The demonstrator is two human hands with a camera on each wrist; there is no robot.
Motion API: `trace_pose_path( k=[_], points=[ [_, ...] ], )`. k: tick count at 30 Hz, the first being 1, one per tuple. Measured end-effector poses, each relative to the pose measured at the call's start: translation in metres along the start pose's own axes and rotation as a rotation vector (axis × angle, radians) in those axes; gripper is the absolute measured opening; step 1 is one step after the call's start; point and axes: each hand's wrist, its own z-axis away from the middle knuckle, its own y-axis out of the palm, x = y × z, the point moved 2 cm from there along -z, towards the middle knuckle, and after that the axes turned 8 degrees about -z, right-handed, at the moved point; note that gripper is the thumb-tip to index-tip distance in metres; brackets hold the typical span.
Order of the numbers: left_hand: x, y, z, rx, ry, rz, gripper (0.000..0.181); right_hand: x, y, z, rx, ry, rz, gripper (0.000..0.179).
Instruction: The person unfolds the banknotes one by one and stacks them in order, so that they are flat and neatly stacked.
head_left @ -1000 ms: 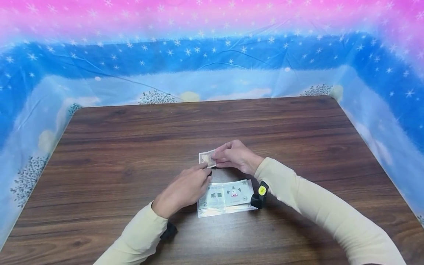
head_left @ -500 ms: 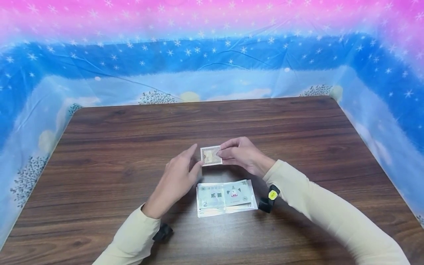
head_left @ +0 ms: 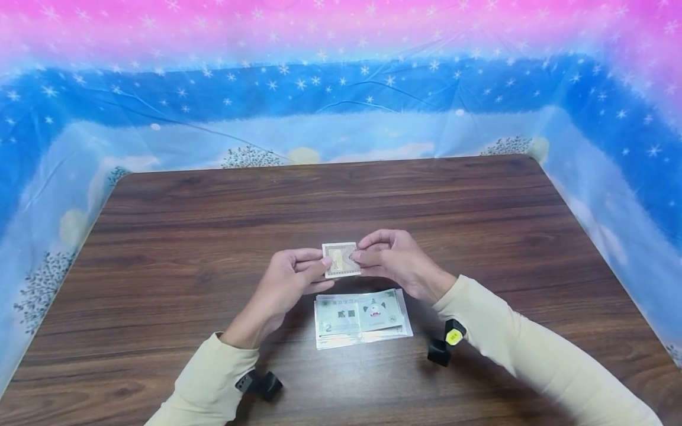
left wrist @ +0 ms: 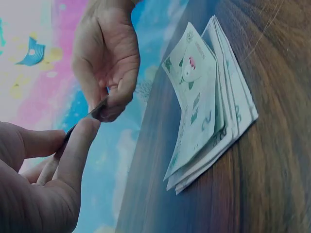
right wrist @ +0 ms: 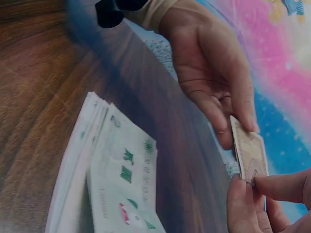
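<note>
Between my two hands, raised over the table (head_left: 341, 201), is a small brown-and-cream banknote (head_left: 342, 260) with a patterned border, apparently folded. My left hand (head_left: 285, 278) pinches its left edge, thumb on top and fingers beneath. The right hand (head_left: 402, 260) grips the opposite edge the same way. Seen from the left wrist, the banknote (left wrist: 73, 128) is nearly edge-on; the right wrist view shows its printed face. Just below the hands lies a stack of pale green banknotes (head_left: 357, 319), the top one marked 2 with a cartoon face and its halves bent upward along a middle crease.
The brown wood-grain table carries the stack near its front middle. A pink and blue snowflake cloth (head_left: 341, 83) hangs around the back and sides. Black wrist devices (head_left: 439, 352) are strapped under both cream sleeves (head_left: 511, 337).
My left hand first moved off the brown banknote to its left, then took its left edge. The right hand kept hold throughout, shifting slightly right. The green stack has stayed put.
</note>
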Motion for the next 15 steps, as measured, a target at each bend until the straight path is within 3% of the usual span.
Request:
trace_pose_path(
  k=[4,9,15],
  points=[
    [0.000,0.003,0.001,0.028,-0.023,0.036,0.034,-0.004,0.000,0.004,-0.010,-0.020,0.022,0.026],
    [0.001,0.005,-0.001,0.064,-0.036,0.061,0.034,-0.009,-0.001,0.011,0.032,-0.029,0.144,0.041],
    [0.004,0.007,-0.003,0.084,-0.017,-0.011,0.035,-0.011,0.004,0.019,0.093,-0.049,0.242,0.050]
  ],
)
